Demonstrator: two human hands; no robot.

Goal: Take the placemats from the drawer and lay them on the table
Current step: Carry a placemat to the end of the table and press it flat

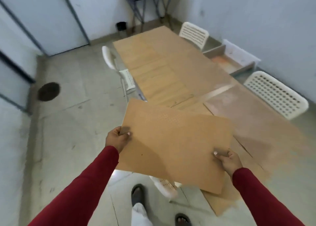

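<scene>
Wooden table [164,58] beyond, placemat [174,143] pinched between left grip [118,138], right grip [227,160]

Both red-sleeved arms reach forward — left hand [118,137] and right hand [228,160] each pinching, thumbs on top.

The placemat [174,140] is showing a plain tan colour with a fine dotted weave in one part. The surface [164,63] is looking light wood brown. The sleeves [89,188] are showing dark red. The chairs [277,94] are white, with a pattern of round holes or slots. The floor [68,123] is appearing pale grey-green, and the walls [256,11] are looking bluish white.
</scene>
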